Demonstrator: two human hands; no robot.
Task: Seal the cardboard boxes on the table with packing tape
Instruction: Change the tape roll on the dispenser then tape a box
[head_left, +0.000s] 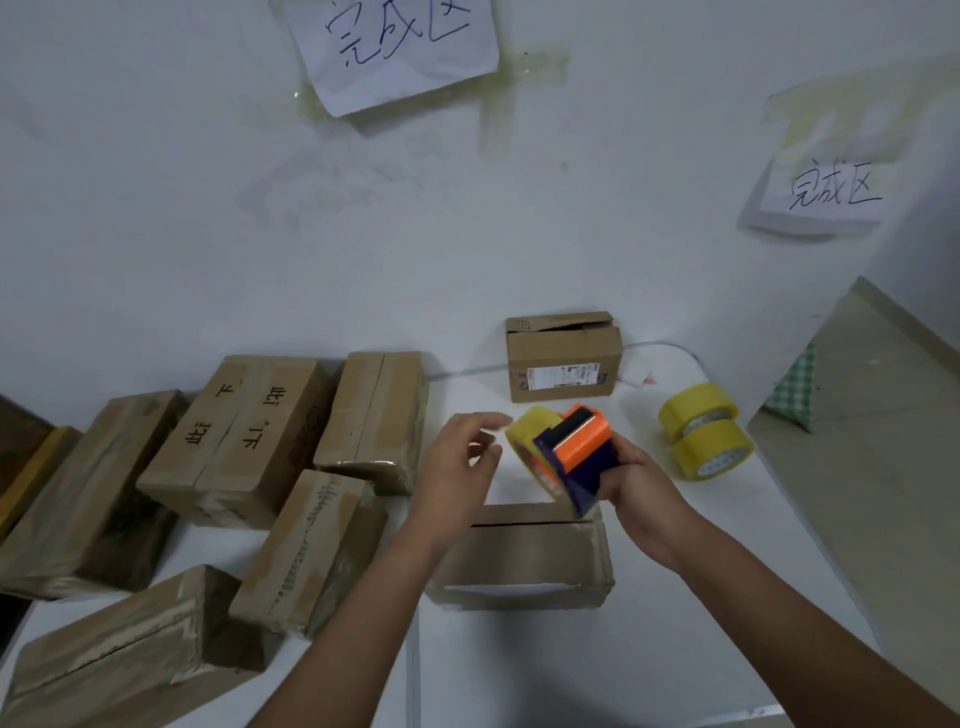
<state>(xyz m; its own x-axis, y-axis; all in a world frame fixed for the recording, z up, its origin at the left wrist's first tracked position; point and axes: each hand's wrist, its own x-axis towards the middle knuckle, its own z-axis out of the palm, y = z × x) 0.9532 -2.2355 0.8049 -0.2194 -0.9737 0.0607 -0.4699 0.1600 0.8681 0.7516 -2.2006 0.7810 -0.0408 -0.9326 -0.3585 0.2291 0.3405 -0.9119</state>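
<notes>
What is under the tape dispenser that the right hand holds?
Below the tape dispenser, gripped by the right hand, lies a cardboard box on the white table. Its top slit is unsealed. Whether the dispenser touches it cannot be told.

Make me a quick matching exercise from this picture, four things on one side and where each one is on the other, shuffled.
Things:
1. tape dispenser
2. spare tape rolls
3. box with shipping label
4. handwritten paper sign

Places:
A. taped to the wall
B. held in the right hand
C. far side of the table, by the wall
D. on the table, right of the hands

Pairs: 1-B, 2-D, 3-C, 4-A
</notes>
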